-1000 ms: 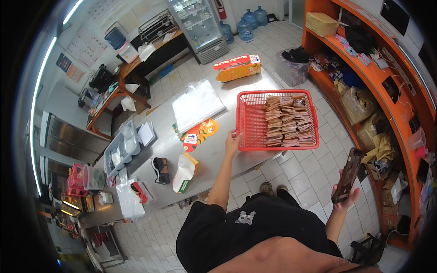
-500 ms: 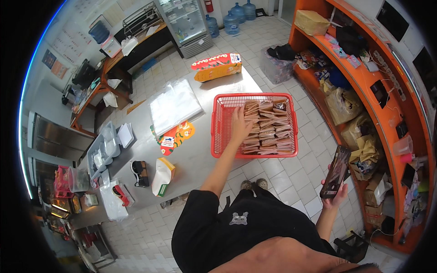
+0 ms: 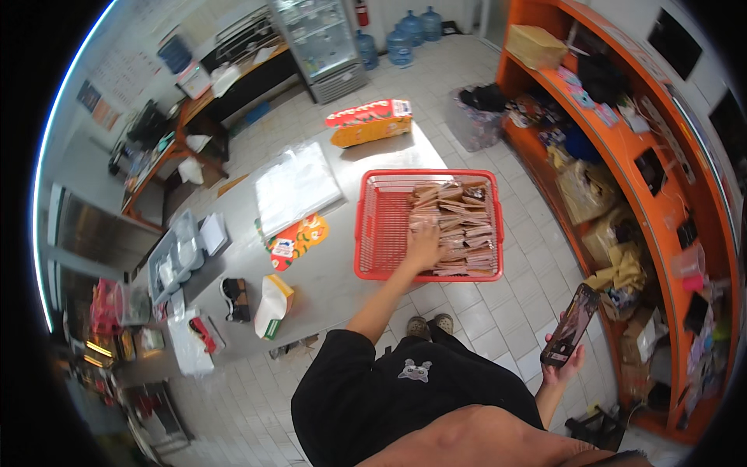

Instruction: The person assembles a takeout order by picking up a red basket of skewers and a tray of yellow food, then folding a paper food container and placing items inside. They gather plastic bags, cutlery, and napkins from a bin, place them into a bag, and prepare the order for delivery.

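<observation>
A red plastic basket (image 3: 500, 210) sits at the table's right edge. Rows of small flat brown packets (image 3: 465, 222) stand packed in its right part, while bare mesh shows in its left part. My left hand (image 3: 422, 247) reaches into the basket and rests on the near left packets, its fingers stretched out and holding nothing that I can see. Away to the right, my right hand (image 3: 562, 367) is closed around a black smartphone (image 3: 570, 327), whose screen faces up.
On the steel table (image 3: 315, 300) lie a stack of clear plastic bags (image 3: 299, 187), printed card sheets (image 3: 299, 237), an orange-red carton (image 3: 371, 124), an opened small box (image 3: 274, 307) and a grey tray (image 3: 179, 257). Orange shelves (image 3: 634, 233) with crammed goods stand to the right.
My left hand has moved down and slightly right, from the packets' upper left side to the nearer rows. The phone stays in my right hand, and the view has shifted slightly.
</observation>
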